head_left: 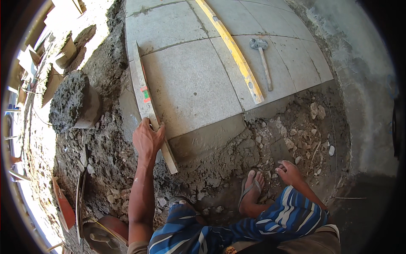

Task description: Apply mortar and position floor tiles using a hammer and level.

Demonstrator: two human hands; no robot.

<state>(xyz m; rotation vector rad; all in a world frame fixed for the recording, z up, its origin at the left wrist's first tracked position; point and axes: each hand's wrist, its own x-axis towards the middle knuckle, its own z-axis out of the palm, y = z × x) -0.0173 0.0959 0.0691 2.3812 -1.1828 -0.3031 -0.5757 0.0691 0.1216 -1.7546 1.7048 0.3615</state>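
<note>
My left hand [149, 137] grips a metal spirit level [153, 111] with a green vial set in a red surround. The level lies along the left edge of a large grey floor tile [190, 91], its near end jutting out past the tile over the mortar. My right hand [289, 172] is by my right knee, fingers curled; what they hold, if anything, is hidden. Just beyond it a flat grey piece [280, 150] lies against the rubble. Across the tiles to the right rests a long yellow level [237, 53], and beside it a mallet [264, 61].
Wet mortar [207, 142] borders the near tile edge. Broken stones [292, 135] lie at the right, next to a grey concrete strip [359, 84]. On the left stand a mortar-filled bucket [76, 101] and a round container [103, 235]. My sandalled foot [252, 188] is on the rough ground.
</note>
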